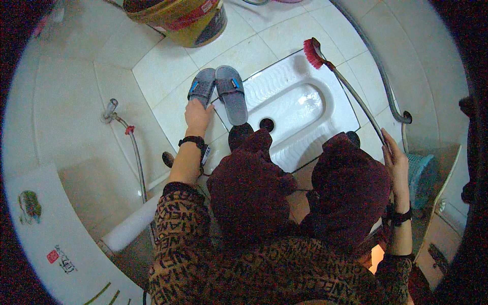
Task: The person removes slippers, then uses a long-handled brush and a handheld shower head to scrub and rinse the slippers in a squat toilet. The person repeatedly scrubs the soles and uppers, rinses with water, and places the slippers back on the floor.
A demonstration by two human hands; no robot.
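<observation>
My left hand (198, 114) grips the heel end of a grey slide sandal (204, 82), whose toe points away from me. Its mate, another grey slide sandal (233, 97), lies right beside it, over the left edge of a white ceramic squat toilet pan (289, 80). In my right hand (394, 154) is the long handle of a toilet brush (356, 97). The brush's red bristles (313, 54) are over the far right part of the pan. The drain hole (267, 125) shows near my knees.
A yellow bucket (206, 32) stands at the far wall. At the left wall, a metal hose (137, 156) hangs from a tap (110, 108). A grey pipe (381, 72) runs along the right side, with a blue plastic basket (419, 175) near my right hand.
</observation>
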